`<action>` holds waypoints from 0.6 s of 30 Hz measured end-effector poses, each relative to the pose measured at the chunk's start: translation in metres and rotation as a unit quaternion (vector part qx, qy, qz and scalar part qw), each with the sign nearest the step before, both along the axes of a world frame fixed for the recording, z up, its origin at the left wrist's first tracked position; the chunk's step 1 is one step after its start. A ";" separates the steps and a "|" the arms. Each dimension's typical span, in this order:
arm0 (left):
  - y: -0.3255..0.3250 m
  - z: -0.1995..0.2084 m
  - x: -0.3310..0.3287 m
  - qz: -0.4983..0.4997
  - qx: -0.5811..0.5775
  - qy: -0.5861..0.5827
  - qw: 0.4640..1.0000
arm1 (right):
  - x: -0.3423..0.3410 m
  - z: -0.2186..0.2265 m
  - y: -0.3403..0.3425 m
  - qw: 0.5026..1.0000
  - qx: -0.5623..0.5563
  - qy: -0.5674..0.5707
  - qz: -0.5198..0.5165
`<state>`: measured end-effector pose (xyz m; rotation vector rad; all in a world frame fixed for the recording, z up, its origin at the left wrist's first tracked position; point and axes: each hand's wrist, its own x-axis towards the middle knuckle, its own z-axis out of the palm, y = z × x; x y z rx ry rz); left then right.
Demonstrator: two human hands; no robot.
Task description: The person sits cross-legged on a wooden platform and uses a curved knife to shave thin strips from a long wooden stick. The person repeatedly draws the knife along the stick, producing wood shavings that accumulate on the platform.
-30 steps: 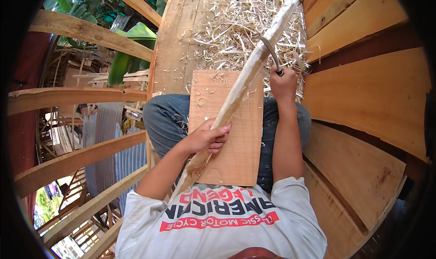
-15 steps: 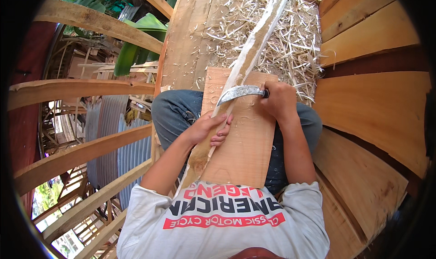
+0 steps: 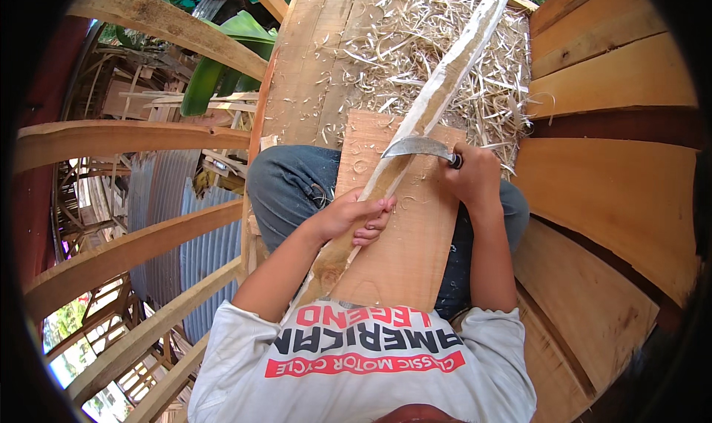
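A long wooden pole (image 3: 437, 89), pale and whitish with a brown strip along it, slants from my shirt up to the far right. Wrapped round its lower part is my left hand (image 3: 360, 217). My right hand (image 3: 475, 174) grips the dark handle of a curved knife (image 3: 419, 147), whose blade lies across the pole just above my left hand, its tip by the pole's left edge. Under the pole a flat wooden board (image 3: 393, 267) rests over my lap, with a few small curls of shaving on it.
Thin wood shavings (image 3: 489, 89) cover much of the plank floor (image 3: 297, 89) ahead. Wooden planks (image 3: 601, 193) form a wall on the right. Spaced rails (image 3: 133, 143) stand on the left, with corrugated sheets (image 3: 200, 252) and a green leaf (image 3: 215, 74) beyond. My bent knees flank the board.
The pole and the board have shifted a little to the right. Both hands have moved slightly right with them, the knife still across the pole.
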<state>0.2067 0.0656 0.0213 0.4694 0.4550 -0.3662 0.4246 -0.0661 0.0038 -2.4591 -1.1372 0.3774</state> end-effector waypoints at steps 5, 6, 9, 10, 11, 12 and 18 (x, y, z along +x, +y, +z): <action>0.003 -0.003 0.000 -0.002 0.007 -0.015 1.000 | -0.012 0.015 0.000 0.999 -0.043 -0.011 0.012; 0.003 -0.003 0.000 -0.004 0.006 -0.017 1.000 | -0.012 0.018 0.001 0.999 -0.048 -0.013 0.017; 0.003 -0.004 -0.001 -0.014 0.003 -0.022 1.000 | -0.013 0.021 -0.004 0.998 -0.059 -0.010 0.025; 0.004 -0.002 0.000 -0.016 0.002 -0.024 1.000 | -0.012 0.023 -0.005 0.998 -0.056 -0.012 0.026; 0.004 -0.002 0.000 -0.018 0.001 -0.025 1.000 | -0.012 0.024 -0.006 0.998 -0.053 -0.013 0.027; 0.004 -0.003 0.000 -0.021 -0.003 -0.029 0.999 | -0.012 0.025 -0.007 0.998 -0.051 -0.014 0.028; 0.002 -0.004 -0.001 -0.031 0.002 -0.022 0.999 | -0.014 0.030 -0.010 0.997 -0.076 -0.024 0.016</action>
